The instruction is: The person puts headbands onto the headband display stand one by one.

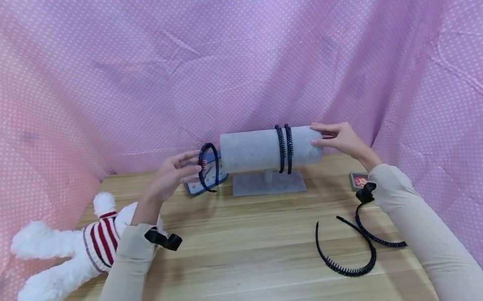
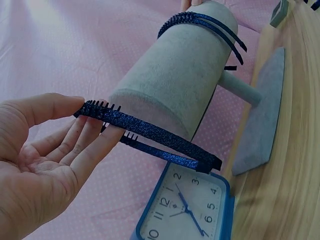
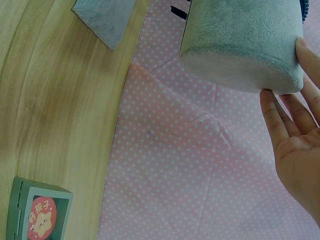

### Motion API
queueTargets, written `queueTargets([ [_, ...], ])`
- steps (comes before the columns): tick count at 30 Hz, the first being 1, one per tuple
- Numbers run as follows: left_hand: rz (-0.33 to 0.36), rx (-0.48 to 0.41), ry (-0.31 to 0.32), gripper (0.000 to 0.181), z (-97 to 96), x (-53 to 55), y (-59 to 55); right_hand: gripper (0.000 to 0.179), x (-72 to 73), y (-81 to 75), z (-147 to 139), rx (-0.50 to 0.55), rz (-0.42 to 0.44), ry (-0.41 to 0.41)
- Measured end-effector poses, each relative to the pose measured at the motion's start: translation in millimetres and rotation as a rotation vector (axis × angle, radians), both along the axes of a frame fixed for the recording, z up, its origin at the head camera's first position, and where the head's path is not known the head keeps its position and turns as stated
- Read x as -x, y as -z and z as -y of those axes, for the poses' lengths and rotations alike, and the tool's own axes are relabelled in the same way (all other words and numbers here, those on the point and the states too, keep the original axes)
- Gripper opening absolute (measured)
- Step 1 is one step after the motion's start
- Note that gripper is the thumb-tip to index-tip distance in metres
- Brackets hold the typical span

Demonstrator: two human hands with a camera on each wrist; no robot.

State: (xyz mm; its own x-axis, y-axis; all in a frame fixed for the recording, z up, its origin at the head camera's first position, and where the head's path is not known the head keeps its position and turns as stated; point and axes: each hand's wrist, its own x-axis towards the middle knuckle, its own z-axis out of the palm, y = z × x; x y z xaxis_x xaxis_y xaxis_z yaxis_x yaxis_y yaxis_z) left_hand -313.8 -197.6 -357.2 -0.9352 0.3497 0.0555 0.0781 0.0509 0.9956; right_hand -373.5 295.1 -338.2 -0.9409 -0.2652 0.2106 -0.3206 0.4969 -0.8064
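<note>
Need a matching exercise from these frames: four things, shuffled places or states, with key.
1. left hand
2. right hand
3. plush toy
4. clock

A. blue-framed, showing its numbered face
B. touches one end of the grey roll
C. holds a dark headband
D. white, in a striped top

Pairs: 1-C, 2-B, 3-D, 4-A

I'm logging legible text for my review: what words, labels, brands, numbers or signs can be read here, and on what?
"10", "11", "12", "1", "2", "3", "4", "5", "6": blue clock, left wrist view.
"好孩子": red label on the green box, right wrist view.
The clock's other numerals and fine print: hidden, unclear or too small.
</note>
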Motion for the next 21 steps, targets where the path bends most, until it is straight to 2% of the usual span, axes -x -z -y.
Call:
queueTargets([
  [6,0.015,-0.026,-0.037,0.059,-10.8,5.7,-5.6,0.057,-0.6,-1.0,-0.2,-0.031,-0.003,0.0],
  [13,0.049,-0.06,-0.074,0.059,-21.7,13.2,-8.3,0.056,-1.8,-2.3,0.1,-0.006,0.023,0.005],
  [21,0.033,-0.069,-0.09,0.056,-31.4,21.1,-10.4,0.056,-2.7,-1.9,1.3,0.014,0.025,0.005],
])
